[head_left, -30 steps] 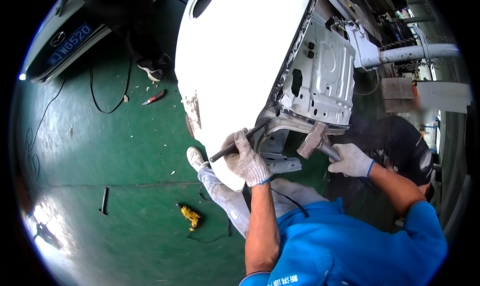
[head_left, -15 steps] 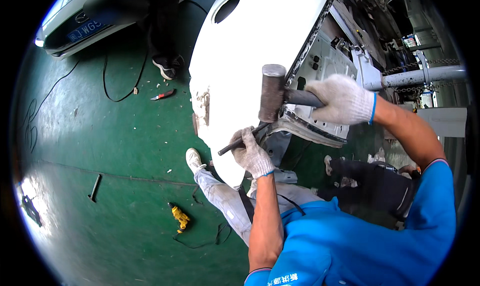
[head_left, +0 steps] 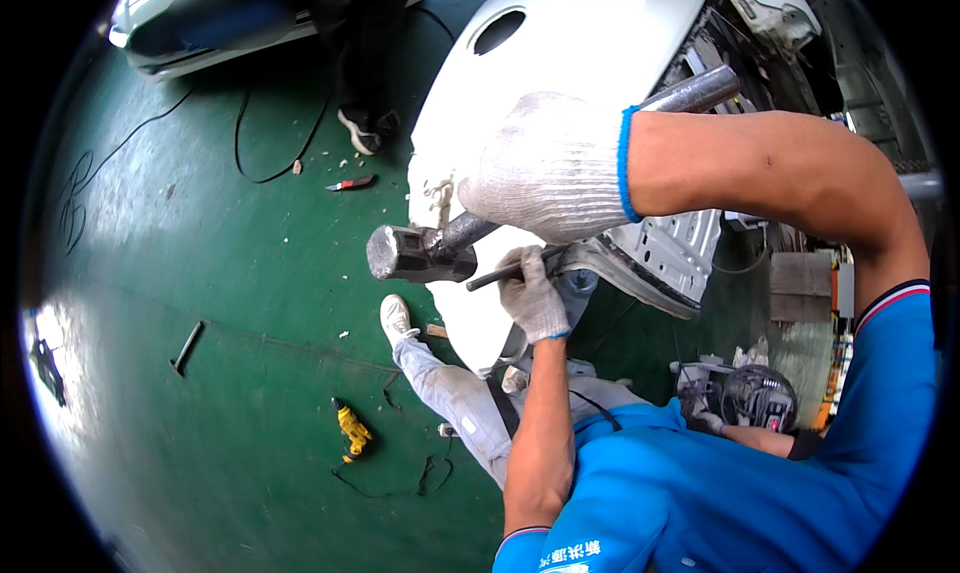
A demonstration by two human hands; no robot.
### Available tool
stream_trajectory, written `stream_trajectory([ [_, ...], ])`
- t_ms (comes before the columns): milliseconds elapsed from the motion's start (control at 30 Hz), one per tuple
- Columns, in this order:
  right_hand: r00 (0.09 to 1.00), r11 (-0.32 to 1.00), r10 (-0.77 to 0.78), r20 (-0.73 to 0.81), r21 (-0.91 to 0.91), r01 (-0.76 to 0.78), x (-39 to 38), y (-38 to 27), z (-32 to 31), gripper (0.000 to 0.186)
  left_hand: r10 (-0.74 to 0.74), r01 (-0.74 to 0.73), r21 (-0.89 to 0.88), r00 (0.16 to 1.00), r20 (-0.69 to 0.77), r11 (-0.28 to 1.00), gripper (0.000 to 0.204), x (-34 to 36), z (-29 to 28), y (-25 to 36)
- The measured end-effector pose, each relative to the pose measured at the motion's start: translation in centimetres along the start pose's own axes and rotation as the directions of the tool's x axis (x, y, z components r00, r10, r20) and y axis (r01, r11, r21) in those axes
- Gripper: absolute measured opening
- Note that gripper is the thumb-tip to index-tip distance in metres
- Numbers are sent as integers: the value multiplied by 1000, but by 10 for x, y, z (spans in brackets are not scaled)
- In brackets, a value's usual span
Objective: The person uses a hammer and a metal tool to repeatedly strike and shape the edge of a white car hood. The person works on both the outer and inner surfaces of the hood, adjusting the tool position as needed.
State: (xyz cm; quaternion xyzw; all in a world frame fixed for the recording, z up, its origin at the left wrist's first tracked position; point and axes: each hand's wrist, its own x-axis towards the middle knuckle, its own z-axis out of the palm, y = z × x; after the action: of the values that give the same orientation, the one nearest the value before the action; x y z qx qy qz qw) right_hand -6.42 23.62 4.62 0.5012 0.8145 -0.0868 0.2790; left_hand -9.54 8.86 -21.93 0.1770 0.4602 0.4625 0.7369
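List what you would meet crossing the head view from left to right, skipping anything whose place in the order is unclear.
Long-handled floor tool → yellow drill → raised hammer's head → gloved left hand → white panel with holes → brownish slab.

A yellow power drill [head_left: 352,432], slim hammer [head_left: 187,348], red-handled knife [head_left: 352,184] and black cable [head_left: 265,181] lie on the green floor [head_left: 250,453].
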Motion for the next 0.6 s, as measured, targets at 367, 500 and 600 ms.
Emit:
stream_trajectory([
  [367, 960, 955, -264, 96, -115, 274, 47, -38, -2, 15, 48, -48, -5, 999, -6, 999, 20, 11, -10, -18],
  [500, 950, 943, -294, 108, -127, 306, 57, -54, -41, 12, 60, -58, -49, 997, 44, 997, 17, 3, -2, -18],
  [600, 929, 928, -370, -4, -40, 370, 69, -67, -86, 13, 13, -13, -27, 1000, 20, 1000, 18, 6, -7, -13],
])
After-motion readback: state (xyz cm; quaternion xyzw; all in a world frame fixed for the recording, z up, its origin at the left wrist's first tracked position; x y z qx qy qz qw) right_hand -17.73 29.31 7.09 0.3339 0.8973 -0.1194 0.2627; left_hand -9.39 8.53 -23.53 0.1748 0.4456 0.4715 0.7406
